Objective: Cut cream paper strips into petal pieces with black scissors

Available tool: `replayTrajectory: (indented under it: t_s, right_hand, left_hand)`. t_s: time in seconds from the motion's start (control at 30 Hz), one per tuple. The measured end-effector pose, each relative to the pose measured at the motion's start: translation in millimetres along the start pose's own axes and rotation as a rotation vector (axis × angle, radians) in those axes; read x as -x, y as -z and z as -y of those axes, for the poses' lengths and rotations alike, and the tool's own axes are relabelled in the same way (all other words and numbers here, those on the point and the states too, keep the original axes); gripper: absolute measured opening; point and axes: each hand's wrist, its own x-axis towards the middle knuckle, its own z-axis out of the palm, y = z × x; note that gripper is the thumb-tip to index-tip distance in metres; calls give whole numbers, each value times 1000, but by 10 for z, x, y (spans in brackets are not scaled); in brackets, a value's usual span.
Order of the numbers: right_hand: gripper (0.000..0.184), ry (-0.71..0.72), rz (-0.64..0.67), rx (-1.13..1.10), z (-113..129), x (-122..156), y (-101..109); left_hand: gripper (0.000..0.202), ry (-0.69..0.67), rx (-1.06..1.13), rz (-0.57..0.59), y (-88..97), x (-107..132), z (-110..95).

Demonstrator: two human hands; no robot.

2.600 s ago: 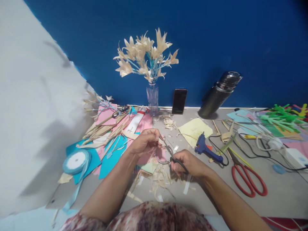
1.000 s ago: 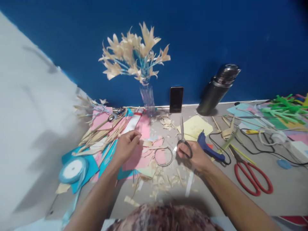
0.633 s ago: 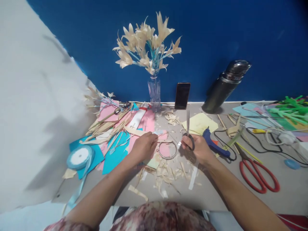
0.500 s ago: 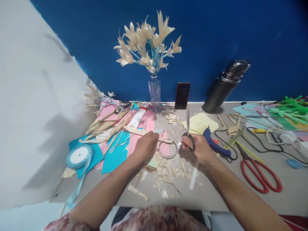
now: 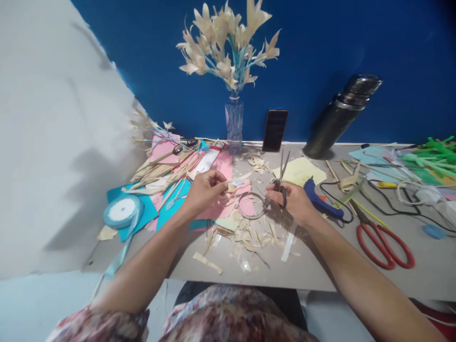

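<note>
Black-handled scissors, slim blades apart

Left fingers on a strip of dried husk: matt, fibrous-looking. Right fingers on small scissors: bare-metal blades, slight sheen; black handles smooth, plastic-looking. Between both sets of fingers, grey hoop: smooth, material unclear. Beyond left fingers, bottle: clear, glossy plastic. Beyond right fingers, flask: dark, shiny metallic cap. Left of left fingers, ribbon spool: satiny sheen; teal sheet: matt paper.
</note>
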Motion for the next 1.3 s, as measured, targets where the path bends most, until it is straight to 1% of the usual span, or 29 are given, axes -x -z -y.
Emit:
replayTrajectory:
  t_s: [0.07, 0.1, 0.13, 0.2, 0.23, 0.27, 0.3, 0.37, 0.43, 0.57, 0.67, 0.83, 0.93, 1.0, 1.07, 1.17, 1.23, 1.3]
  right_hand:
    - [36, 29, 14, 51, 11, 10, 2]
    - [35, 51, 19, 81, 14, 12, 3]
    - [33, 70, 26, 110, 13, 14, 4]
    - [32, 91, 42, 146, 6, 14, 8]
    - [33, 93, 52, 150, -1, 13, 10]
    - [34, 91, 64, 147, -7, 13, 11]
    - [34, 92, 73, 147, -13, 12, 12]
    - [32, 103, 80, 169, -21, 13, 11]
    - [29, 116, 81, 196, -21, 17, 5]
    - [26, 122, 97, 192, -9, 27, -17]
    - [26, 106, 108, 162, -9, 27, -32]
    - [27, 86, 121, 114, -28, 12, -46]
    - [27, 75, 117, 97, -29, 16, -51]
    - [27, 69, 115, 96, -29, 28, -47]
    - [27, 73, 145, 89, -28, 46, -38]
    - [35, 87, 268, 38, -5, 79, -43]
    - [42, 83, 352, -28, 32, 109, -83]
    - [43, 74, 403, -85, 83, 142, -153]
  left_hand:
    - [3, 34, -94, 24, 39, 49, 17]
    - [7, 35, -181, 2, 37, 90, 30]
    - [12, 25, -286, -40, 21, 141, 43]
    - [22, -39, -550, -163, -50, 261, 64]
    - [19, -57, -656, -176, -96, 320, 73]
    - [12, -49, -715, -85, -143, 373, 81]
    - [9, -13, -750, 10, -185, 415, 89]
    - [12, 31, -788, 77, -238, 457, 109]
    - [12, 67, -774, 71, -239, 449, 129]
    - [12, 116, -671, 81, -165, 390, 153]
    - [14, 96, -675, 117, -152, 389, 159]
    - [9, 12, -737, 82, -215, 435, 194]
    - [10, 5, -649, 56, -202, 420, 245]
    - [10, 35, -485, 44, -157, 390, 271]
    - [10, 85, -248, 58, -97, 361, 261]
    - [11, 159, 65, 140, -24, 347, 134]
    - [14, 159, 151, 201, -9, 365, -10]
    - [18, 110, 179, 251, -26, 397, -160]
